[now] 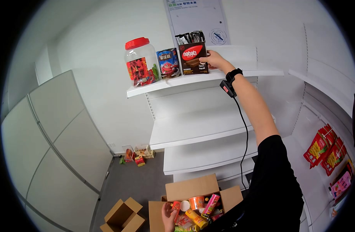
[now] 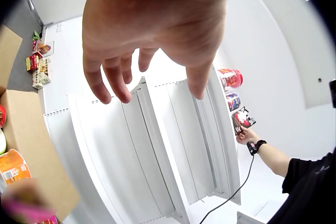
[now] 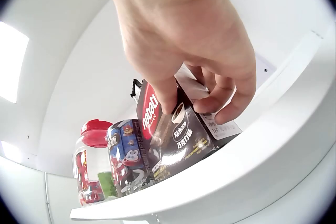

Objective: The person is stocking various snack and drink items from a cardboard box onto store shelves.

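My right hand (image 1: 216, 61) grips a dark brown Nabati wafer box (image 1: 188, 66) by its right edge, thumb on the front and fingers along the side. Dark wrapped packs (image 1: 190, 37) stick out of the box's top. It stands on the top shelf (image 1: 231, 75) beside a blue canister (image 1: 169, 63). Left of that is a clear plastic jar (image 1: 138, 58) with a red lid. Low down, my left hand (image 1: 169, 216) is over the left side of an open carton (image 1: 193, 185) of snacks; the left wrist view shows its fingers (image 2: 113, 77) loosely bent around nothing.
Inside the carton lie an orange tub (image 1: 197, 202), a yellow can (image 1: 196, 219) and a pink tube (image 1: 211, 205). A smaller open carton (image 1: 122, 215) sits on the floor to the left. White shelves (image 1: 197, 116) stand below the top one. Red snack bags (image 1: 321, 147) hang at right.
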### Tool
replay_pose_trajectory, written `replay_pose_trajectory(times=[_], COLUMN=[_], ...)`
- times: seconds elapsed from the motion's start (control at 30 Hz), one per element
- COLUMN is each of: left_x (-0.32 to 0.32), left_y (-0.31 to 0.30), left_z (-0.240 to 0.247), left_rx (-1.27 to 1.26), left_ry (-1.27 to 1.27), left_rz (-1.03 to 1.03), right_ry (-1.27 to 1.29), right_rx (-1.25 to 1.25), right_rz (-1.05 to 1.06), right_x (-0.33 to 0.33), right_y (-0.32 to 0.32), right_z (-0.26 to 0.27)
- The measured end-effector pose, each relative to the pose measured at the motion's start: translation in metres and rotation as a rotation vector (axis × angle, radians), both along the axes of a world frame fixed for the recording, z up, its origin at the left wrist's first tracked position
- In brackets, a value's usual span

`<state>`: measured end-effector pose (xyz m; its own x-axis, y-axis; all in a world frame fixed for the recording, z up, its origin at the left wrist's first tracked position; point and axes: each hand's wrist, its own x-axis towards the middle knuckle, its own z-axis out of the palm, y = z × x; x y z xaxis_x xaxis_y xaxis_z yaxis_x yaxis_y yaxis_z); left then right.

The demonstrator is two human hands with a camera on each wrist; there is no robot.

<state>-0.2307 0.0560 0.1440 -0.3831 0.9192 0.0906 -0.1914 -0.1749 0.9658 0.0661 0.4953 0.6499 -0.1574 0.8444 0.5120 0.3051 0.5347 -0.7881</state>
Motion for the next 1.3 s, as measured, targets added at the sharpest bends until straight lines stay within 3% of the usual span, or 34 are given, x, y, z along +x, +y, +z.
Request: replay_pose_trajectory(times=[0.27, 0.87, 1.07, 1.2, 1.3], left_x=[0.0, -0.005, -0.005, 0.001, 0.007], left_y=[0.002, -0.005, -0.01, -0.016, -0.02], left_z=[0.011, 0.015, 0.017, 0.035, 0.048], left_rx=[-0.045, -0.04, -0.03, -0.053, -0.08], left_ry=[0.003, -0.017, -0.021, -0.066, -0.055], left_rz=[-0.043, -0.016, -0.016, -0.026, -0.02], right_ry=[-0.185, -0.292, -0.382, -0.632, -0.609], right_rx=[0.022, 0.008, 0.094, 0.351, 0.385], right_rz=[-0.179, -0.231, -0.328, -0.518, -0.552], right_x=[-0.011, -0.009, -0.01, -0.016, -0.018], right_y=[0.016, 0.043, 0.062, 0.045, 0.056], right_z=[0.011, 0.019, 0.015, 0.008, -0.003])
